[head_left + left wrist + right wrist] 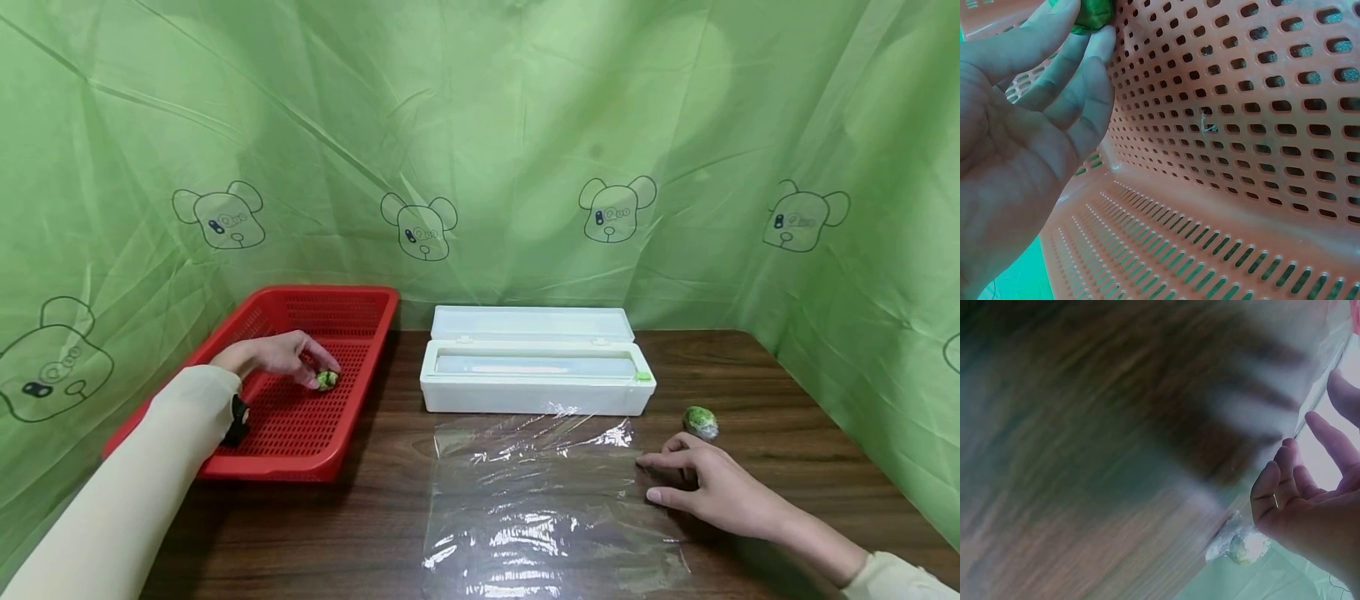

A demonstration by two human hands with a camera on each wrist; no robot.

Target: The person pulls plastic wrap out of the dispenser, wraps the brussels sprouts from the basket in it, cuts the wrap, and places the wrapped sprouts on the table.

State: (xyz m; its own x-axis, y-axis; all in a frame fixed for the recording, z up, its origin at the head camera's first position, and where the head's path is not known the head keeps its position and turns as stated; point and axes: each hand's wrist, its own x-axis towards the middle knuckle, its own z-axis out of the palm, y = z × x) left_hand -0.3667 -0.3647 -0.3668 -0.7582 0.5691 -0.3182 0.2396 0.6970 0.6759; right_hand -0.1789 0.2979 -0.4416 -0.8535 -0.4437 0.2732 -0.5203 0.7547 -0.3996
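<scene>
While the left hand point(281, 354) pinches a small green vegetable point(327, 380) inside the red basket point(330, 291), nearer its right edge, head view has the right hand point(720, 492) loosely spread, nothing visible in it, at the right edge of the clear film point(525, 500). Wrapped piece point(701, 422) sits beyond it, toward the surface's point(337, 533) right edge. Left wrist: vegetable held at the fingertips; probably light, firm, rolls easily, leaves may bruise. Hold lightly round the middle. Right wrist: wrapped piece probably slippery.

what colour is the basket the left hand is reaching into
The basket is red, seen best in the head view.
</scene>
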